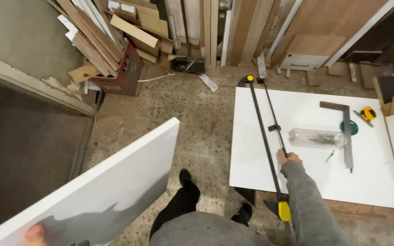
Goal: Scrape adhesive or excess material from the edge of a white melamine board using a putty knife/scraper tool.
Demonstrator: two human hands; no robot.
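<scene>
1. Left hand (35,233): thumb pinching white panel (96,187) at bottom edge, tilted off floor for carrying.
2. Right hand (288,158): closed around bar clamp (272,132) lying on white worktop (306,109), beside long clamp (264,143).

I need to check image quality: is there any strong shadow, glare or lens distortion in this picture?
Head view: a dark shadow falls on the white panel near the left hand; the white board is bright without harsh glare; wide-angle distortion bends the edges; the right hand looks sharp.
</scene>
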